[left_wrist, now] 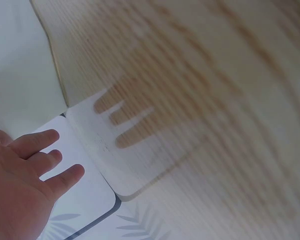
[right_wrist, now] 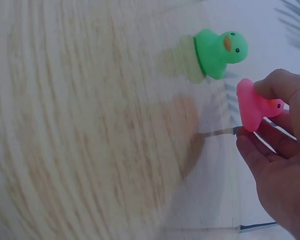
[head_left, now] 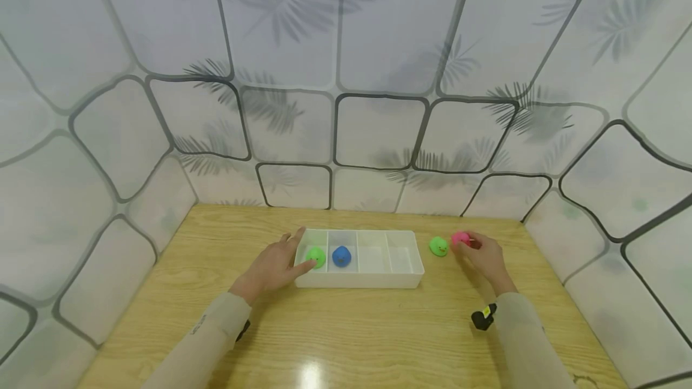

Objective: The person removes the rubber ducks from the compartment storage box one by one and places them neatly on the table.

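A white divided tray (head_left: 359,281) stands on the table. A green rubber duck (head_left: 315,256) sits in its leftmost compartment, a blue rubber duck (head_left: 342,256) in the one beside it. Fingers spread, my left hand (head_left: 277,266) rests at the tray's left end, thumb over the front corner; the left wrist view shows loosely extended fingers and no tray. Right of the tray, my right hand (head_left: 485,258) pinches a pink rubber duck (right_wrist: 253,105) between thumb and fingers. Another green rubber duck (right_wrist: 217,52) sits on the table close to the pink one.
The wooden table (head_left: 357,335) meets patterned white walls (head_left: 378,131) at the back and on both sides. A small black device (head_left: 483,318) with a yellow mark is at the right wrist.
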Demonstrator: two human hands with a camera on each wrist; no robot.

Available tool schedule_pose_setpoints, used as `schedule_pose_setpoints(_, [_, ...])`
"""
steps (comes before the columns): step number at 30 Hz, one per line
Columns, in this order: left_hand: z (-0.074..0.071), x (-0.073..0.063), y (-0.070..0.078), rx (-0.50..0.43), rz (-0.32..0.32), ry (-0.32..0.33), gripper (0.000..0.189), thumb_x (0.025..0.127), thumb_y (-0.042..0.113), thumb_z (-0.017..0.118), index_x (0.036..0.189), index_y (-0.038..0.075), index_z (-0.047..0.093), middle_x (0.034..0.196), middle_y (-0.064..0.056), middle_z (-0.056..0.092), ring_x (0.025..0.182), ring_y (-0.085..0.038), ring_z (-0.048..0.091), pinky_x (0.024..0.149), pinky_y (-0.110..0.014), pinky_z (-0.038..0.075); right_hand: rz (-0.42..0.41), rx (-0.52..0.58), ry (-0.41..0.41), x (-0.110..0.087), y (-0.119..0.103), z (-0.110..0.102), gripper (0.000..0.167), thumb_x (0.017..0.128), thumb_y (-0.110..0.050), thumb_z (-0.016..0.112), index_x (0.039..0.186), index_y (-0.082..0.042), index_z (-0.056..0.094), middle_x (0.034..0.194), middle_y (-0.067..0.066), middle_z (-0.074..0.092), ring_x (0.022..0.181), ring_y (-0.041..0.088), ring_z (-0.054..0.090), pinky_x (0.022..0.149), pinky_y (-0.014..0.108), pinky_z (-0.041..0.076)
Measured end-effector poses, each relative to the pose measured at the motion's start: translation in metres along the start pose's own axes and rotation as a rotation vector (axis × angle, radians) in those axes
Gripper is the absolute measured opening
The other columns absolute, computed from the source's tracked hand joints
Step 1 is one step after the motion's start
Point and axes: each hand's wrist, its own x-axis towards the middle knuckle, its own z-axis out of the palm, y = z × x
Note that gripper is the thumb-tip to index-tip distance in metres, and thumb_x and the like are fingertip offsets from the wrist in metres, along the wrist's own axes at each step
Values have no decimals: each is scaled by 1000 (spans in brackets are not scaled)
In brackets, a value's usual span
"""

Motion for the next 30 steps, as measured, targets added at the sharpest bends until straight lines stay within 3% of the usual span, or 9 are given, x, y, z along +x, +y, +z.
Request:
schedule_pose_setpoints(9, [0,0,0,-2,-3,-10,97,103,68,52,170,7,18,149,-30,57,149,-52,41,116,-69,38,-18,-22,-27,0,6,4,56,104,-27,68,143,11,57,131,35,66,120,48,63,102,55,52])
schedule_pose_setpoints(17, [0,-1,1,-6,-7,-11,97,103,67,52,169,6,19,150,-31,55,148,-53,41,115,-70,38,-59,-42,-4,4,12,10,49,102,-21,71,138,11,62,131,36,66,118,50,67,98,55,57])
schedule_pose_setpoints(24, [1,-1,0,5,-11,-7,97,102,69,51,169,5,19,145,-31,60,147,-53,43,115,-69,39,-51,-29,-40,3,13,11,50,103,-24,70,140,8,62,133,35,65,122,50,64,102,57,54])
schedule_pose_setpoints(30, [0,-1,1,3,-17,-9,97,102,69,52,169,5,19,151,-33,53,146,-55,44,114,-70,39,-56,-37,-64,2,13,10,47,103,-24,70,139,6,63,134,34,65,123,50,64,102,57,54])
